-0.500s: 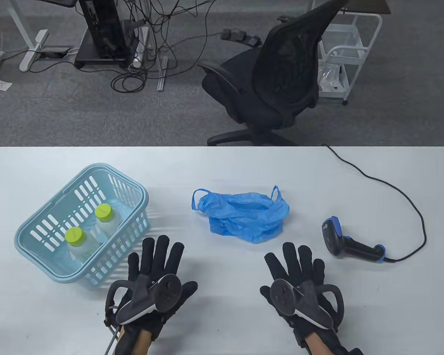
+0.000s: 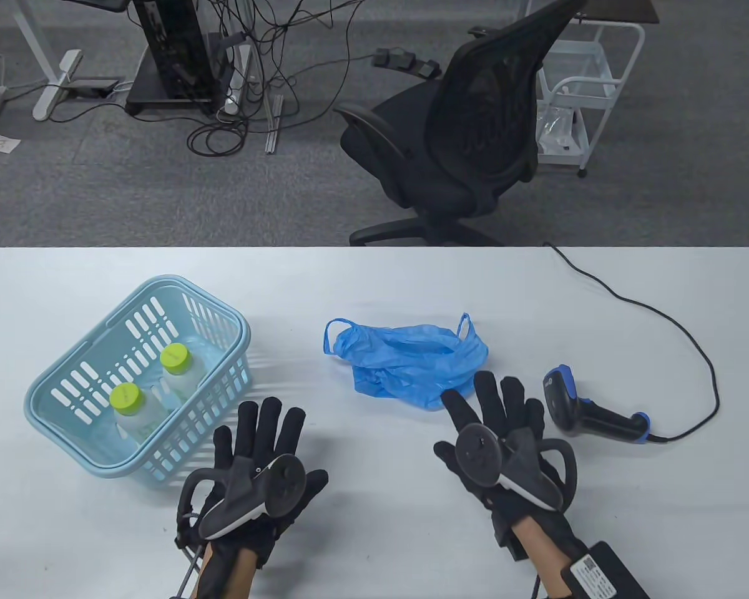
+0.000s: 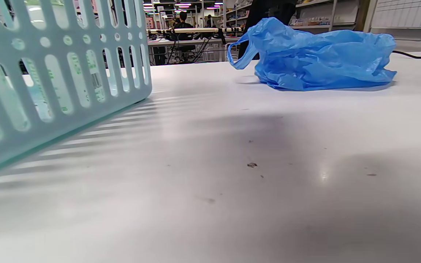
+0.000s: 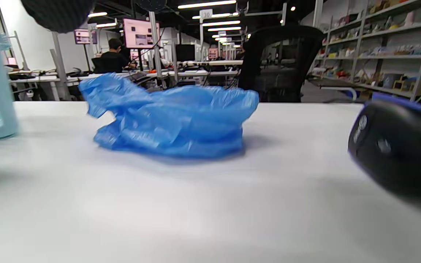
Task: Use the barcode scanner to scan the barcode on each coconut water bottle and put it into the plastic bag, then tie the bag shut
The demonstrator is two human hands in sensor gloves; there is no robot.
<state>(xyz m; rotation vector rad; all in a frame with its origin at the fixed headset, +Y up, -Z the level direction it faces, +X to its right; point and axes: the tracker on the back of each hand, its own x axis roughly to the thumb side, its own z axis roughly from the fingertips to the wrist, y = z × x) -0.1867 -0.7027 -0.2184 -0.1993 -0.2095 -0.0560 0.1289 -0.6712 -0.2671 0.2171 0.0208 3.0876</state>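
Note:
Two clear bottles with lime-green caps stand in a light blue basket at the table's left. A crumpled blue plastic bag lies in the middle. To its right lies a black and blue barcode scanner. My left hand rests flat and open beside the basket's near corner. Between the bag and the scanner my right hand is open, fingers straight, its fingertips at the bag's near edge. Neither hand holds anything.
The scanner's black cable loops over the right of the table and off the far edge. A black office chair stands beyond the table. The basket wall fills the left of the left wrist view.
My right hand has moved forward, its fingertips now at the bag's near edge and close to the scanner's head. The left hand has barely shifted.

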